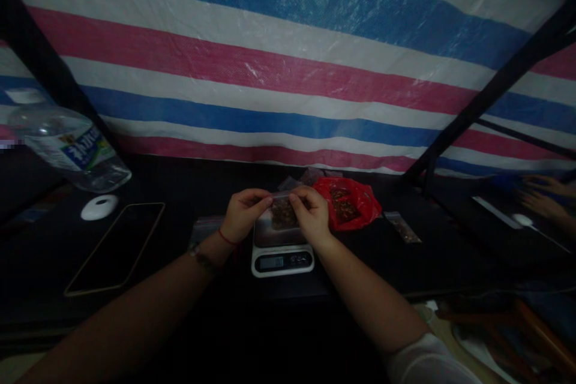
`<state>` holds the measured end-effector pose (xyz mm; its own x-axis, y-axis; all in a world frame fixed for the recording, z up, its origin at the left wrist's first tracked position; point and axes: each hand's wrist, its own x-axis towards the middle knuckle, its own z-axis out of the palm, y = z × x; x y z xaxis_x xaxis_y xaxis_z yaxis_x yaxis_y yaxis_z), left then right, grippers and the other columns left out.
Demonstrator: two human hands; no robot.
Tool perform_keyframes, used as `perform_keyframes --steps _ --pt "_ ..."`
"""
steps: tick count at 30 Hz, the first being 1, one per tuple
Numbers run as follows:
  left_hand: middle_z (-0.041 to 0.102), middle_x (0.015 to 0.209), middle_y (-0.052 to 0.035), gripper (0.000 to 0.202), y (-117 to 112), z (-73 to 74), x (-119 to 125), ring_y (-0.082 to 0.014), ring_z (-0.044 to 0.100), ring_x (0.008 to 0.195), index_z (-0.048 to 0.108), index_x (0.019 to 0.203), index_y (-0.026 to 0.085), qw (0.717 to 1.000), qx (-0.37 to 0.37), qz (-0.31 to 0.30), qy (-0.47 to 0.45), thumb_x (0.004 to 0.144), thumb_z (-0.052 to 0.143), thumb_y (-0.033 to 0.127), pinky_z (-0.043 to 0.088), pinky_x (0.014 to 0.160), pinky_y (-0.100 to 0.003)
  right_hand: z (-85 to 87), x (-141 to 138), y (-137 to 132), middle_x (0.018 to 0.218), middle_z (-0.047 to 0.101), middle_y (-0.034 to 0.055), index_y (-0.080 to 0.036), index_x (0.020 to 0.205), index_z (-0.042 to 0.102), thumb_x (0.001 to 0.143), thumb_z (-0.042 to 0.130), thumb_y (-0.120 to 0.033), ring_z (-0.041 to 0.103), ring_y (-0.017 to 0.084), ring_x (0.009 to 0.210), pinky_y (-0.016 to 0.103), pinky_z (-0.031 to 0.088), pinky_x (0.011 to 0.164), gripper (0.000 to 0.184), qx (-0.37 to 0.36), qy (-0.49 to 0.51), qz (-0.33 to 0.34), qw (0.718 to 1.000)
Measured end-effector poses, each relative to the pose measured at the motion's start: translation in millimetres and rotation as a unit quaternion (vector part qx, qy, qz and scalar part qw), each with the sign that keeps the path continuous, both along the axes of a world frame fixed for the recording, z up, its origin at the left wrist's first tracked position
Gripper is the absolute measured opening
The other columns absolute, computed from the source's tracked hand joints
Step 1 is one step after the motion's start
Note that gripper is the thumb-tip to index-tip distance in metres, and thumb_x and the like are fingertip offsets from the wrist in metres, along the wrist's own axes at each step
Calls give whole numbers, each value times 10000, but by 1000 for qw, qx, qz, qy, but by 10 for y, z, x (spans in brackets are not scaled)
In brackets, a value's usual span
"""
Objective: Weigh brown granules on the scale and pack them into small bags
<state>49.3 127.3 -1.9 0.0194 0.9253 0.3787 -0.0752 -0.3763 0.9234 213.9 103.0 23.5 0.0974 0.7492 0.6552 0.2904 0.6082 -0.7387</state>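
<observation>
Both my hands hold a small clear plastic bag [282,211] filled with brown bits, just above a small white digital scale [282,258] on the dark table. My left hand [243,215] pinches the bag's top left edge and my right hand [311,216] pinches its top right edge, fingers closed. A red plastic bag [350,203] with more of the brown bits lies open right beside my right hand.
A dark phone [117,246] lies flat at the left, with a white round object [99,207] and a water bottle [72,147] behind it. A filled small bag [404,227] lies to the right, empty clear bags [204,229] to the left. Another person's hands [542,195] work at far right.
</observation>
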Motion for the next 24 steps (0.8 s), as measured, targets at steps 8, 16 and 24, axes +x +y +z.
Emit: perform_keyframes --steps 8,16,24 --pt "720 719 -54 244 -52 61 -11 -165 647 649 720 736 164 999 27 -13 33 683 737 401 533 632 -278 -12 -49 -36 711 635 19 -207 708 606 840 571 -303 609 163 704 306 498 682 166 25 -7 17 1000" --pt "713 694 -49 239 -69 56 10 -158 638 623 708 725 158 999 31 10 21 680 737 391 525 594 -263 -38 -46 -35 710 630 15 -199 746 611 828 598 -306 602 157 688 288 489 649 136 21 26 -13 999" --pt "722 719 -54 195 -80 86 7 -162 652 659 718 742 158 998 47 0 45 713 707 350 529 627 -260 -25 -66 -54 732 647 21 -202 754 626 831 597 -258 611 155 704 290 494 662 100 36 -9 7 999"
